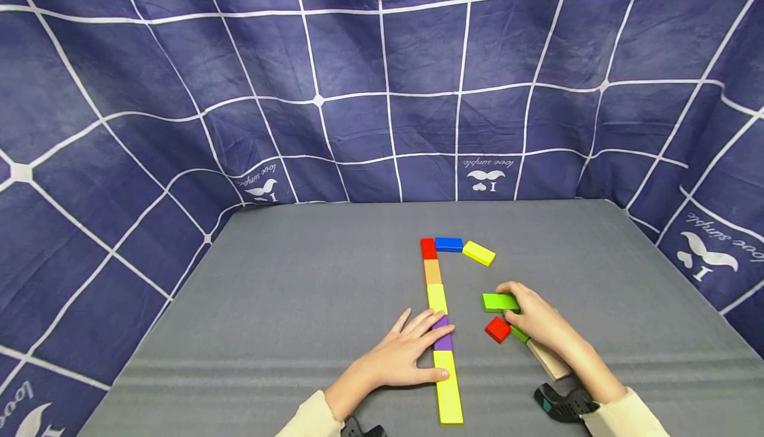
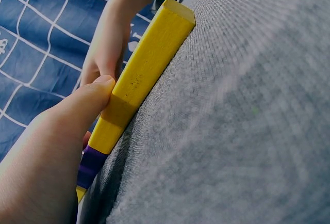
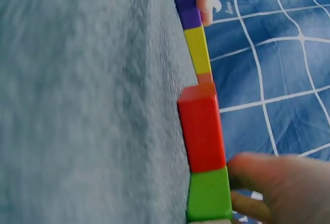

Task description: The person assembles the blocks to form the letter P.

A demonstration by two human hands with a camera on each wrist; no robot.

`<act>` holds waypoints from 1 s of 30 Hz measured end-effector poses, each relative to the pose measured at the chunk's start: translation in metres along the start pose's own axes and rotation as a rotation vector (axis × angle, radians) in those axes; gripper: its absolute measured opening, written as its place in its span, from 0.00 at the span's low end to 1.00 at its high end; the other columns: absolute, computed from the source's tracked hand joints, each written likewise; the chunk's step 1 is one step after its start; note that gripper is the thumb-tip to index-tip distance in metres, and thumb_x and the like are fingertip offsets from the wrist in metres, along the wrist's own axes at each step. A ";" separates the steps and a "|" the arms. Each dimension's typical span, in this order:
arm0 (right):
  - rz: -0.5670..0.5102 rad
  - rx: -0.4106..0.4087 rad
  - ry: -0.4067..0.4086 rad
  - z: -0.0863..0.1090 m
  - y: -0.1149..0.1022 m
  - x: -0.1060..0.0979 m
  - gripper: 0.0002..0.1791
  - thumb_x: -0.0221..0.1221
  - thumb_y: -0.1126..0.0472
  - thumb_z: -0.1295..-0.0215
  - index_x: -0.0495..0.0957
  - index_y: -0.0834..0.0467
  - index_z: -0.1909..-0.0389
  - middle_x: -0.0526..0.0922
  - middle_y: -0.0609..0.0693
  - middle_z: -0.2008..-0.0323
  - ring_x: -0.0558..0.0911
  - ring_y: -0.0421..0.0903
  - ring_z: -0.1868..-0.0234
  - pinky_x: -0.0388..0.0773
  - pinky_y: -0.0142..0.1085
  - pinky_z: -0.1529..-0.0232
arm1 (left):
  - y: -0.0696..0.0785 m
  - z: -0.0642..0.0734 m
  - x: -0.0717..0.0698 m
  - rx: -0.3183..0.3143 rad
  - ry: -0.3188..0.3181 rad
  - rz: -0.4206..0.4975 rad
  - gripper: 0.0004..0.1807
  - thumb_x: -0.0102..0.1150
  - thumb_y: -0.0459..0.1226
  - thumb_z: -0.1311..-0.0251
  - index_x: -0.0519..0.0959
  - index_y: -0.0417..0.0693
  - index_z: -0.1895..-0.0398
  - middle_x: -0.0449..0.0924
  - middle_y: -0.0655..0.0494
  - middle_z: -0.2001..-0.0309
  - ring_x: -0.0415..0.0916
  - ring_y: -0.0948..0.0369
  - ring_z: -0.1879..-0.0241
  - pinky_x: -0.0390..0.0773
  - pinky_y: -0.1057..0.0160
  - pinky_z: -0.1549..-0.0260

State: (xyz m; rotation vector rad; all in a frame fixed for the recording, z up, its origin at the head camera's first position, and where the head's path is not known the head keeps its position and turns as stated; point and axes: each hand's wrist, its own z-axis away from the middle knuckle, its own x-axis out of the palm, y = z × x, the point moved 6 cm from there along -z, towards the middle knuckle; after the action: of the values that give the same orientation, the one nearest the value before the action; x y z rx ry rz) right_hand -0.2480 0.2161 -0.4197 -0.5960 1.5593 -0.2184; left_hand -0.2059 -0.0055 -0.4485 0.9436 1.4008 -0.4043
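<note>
Fingers spread, my left hand (image 1: 402, 355) lies across a straight column of coloured blocks. Its thumb touches the long yellow block (image 1: 449, 390), and its fingertips rest by the purple block (image 1: 442, 334) and the shorter yellow block (image 1: 437, 298). Beyond these, the column continues with an orange block (image 1: 432, 271) and a red block (image 1: 428, 248). To the right, my right hand (image 1: 540, 317) pinches a green block (image 1: 499, 302) between thumb and fingers. Under that hand lie a red block (image 3: 202, 131), a second green block (image 3: 209, 195) and a plain wood block (image 1: 548, 359), end to end.
At the column's far end, a blue block (image 1: 449, 245) extends to the right from the red one, followed by a tilted yellow block (image 1: 479, 253). Everything lies on a grey cloth surface (image 1: 298, 278), with a blue checked curtain (image 1: 358, 125) behind and at both sides.
</note>
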 end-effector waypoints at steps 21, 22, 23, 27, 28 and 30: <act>0.025 0.272 0.183 -0.023 0.011 -0.002 0.18 0.58 0.57 0.43 0.70 0.59 0.52 0.75 0.63 0.55 0.77 0.59 0.59 0.71 0.50 0.71 | 0.002 0.000 -0.001 0.012 0.000 0.011 0.36 0.44 0.62 0.43 0.53 0.65 0.31 0.49 0.63 0.29 0.45 0.61 0.29 0.46 0.43 0.34; 0.032 0.277 0.185 -0.023 0.011 -0.002 0.18 0.58 0.57 0.43 0.70 0.59 0.53 0.75 0.63 0.56 0.76 0.58 0.61 0.71 0.49 0.72 | 0.002 0.001 -0.001 0.014 0.001 0.012 0.36 0.44 0.62 0.43 0.53 0.65 0.32 0.49 0.63 0.29 0.45 0.61 0.29 0.46 0.43 0.34; 0.036 0.277 0.188 -0.023 0.010 -0.001 0.18 0.59 0.57 0.43 0.70 0.60 0.53 0.75 0.63 0.57 0.76 0.57 0.62 0.71 0.48 0.72 | 0.003 0.001 -0.001 0.016 0.003 0.013 0.36 0.44 0.62 0.43 0.53 0.65 0.32 0.49 0.63 0.29 0.45 0.61 0.29 0.46 0.43 0.34; 0.042 0.254 0.177 -0.027 0.009 0.001 0.18 0.59 0.57 0.42 0.70 0.61 0.53 0.74 0.63 0.58 0.76 0.57 0.62 0.72 0.48 0.71 | 0.002 0.001 0.000 0.015 0.003 0.016 0.36 0.43 0.62 0.43 0.53 0.65 0.31 0.48 0.63 0.29 0.44 0.61 0.29 0.46 0.43 0.34; 0.039 0.249 0.169 -0.029 0.009 0.001 0.18 0.58 0.57 0.42 0.71 0.61 0.53 0.74 0.63 0.57 0.75 0.57 0.61 0.72 0.48 0.71 | 0.001 0.001 0.000 0.012 0.002 0.017 0.36 0.43 0.62 0.43 0.52 0.65 0.31 0.48 0.64 0.29 0.44 0.61 0.29 0.46 0.43 0.34; 0.031 0.232 0.156 -0.031 0.008 0.002 0.18 0.57 0.57 0.41 0.71 0.61 0.52 0.74 0.63 0.55 0.75 0.57 0.59 0.71 0.48 0.69 | 0.000 0.000 0.000 0.004 -0.004 0.019 0.36 0.43 0.62 0.43 0.52 0.66 0.31 0.47 0.64 0.29 0.43 0.62 0.29 0.45 0.43 0.34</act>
State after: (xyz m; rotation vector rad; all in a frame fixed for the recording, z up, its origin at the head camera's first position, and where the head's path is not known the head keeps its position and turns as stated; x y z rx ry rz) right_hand -0.2799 0.2154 -0.4223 -0.3794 1.6634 -0.4245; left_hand -0.2061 -0.0058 -0.4482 0.9590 1.3870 -0.3944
